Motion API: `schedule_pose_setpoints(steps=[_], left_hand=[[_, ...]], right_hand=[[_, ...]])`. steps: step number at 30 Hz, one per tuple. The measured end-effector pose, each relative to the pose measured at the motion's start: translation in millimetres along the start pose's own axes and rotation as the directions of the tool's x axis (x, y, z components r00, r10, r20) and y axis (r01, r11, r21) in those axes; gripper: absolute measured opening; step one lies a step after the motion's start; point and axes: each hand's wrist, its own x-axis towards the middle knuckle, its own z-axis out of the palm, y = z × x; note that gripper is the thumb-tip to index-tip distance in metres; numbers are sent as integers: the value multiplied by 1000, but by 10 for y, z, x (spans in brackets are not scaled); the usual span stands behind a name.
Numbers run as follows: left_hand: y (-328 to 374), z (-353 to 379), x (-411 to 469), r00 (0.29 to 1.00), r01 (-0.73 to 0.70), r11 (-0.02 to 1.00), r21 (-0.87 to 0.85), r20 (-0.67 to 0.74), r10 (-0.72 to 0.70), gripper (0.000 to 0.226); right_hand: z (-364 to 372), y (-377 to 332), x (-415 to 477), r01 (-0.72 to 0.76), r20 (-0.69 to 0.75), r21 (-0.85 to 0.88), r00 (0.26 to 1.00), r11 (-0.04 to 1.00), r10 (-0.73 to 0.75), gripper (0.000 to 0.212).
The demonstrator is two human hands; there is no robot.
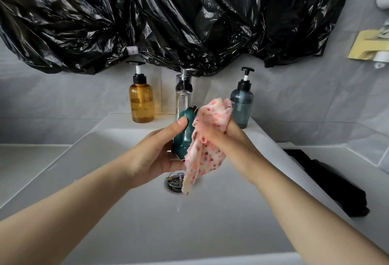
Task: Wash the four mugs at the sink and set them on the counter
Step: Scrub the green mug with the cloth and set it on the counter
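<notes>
Over the white sink [88, 180], my left hand [156, 151] grips a dark teal mug [184, 132], thumb across its side and palm under its base. My right hand [228, 141] is closed on a pink and white speckled cloth [207, 136] pressed against the mug's right side; the cloth's loose end hangs down toward the chrome drain [174, 181]. The cloth hides the mug's right half and any handle. No other mugs are in view.
A chrome tap [183, 94] stands behind the mug, between an amber pump bottle [141, 101] and a blue-grey pump bottle [242, 100]. A black plastic sheet [168, 16] hangs above. A black cloth [328, 176] lies on the counter to the right.
</notes>
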Motion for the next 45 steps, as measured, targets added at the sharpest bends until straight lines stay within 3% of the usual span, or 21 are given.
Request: schedule_pose_setpoints(steps=[3,9,13,24,29,35,40,45], left_hand=[[1,-8,1,1000,0,1000,-11,13,1,51],[2,-15,-5,1000,-2,1000,-10,15,2,47],[-1,-9,4,1000,6,999,-42,0,-6,40],[-14,-35,2,1000,13,1000,2,-5,-13,39],[-17,12,-4,1000,31,1000,-6,-5,-31,52],[-35,13,3,999,34,995,-91,16,-33,50],[-32,-4,6,991,87,992,-86,109,-78,93],[-32,-15,11,992,86,995,-51,97,-81,99]], right_hand=[[-12,31,14,2,-25,-3,1000,1000,-2,51],[-17,85,32,25,-22,58,999,998,-24,30],[-53,25,25,-24,29,113,999,993,21,50],[-50,94,63,-54,37,105,998,993,50,61],[29,100,46,45,-156,39,987,998,-38,33],[30,120,75,40,-246,63,969,997,-24,31],[35,127,85,19,-183,103,983,995,0,33],[65,128,72,33,-177,20,984,999,-29,26]])
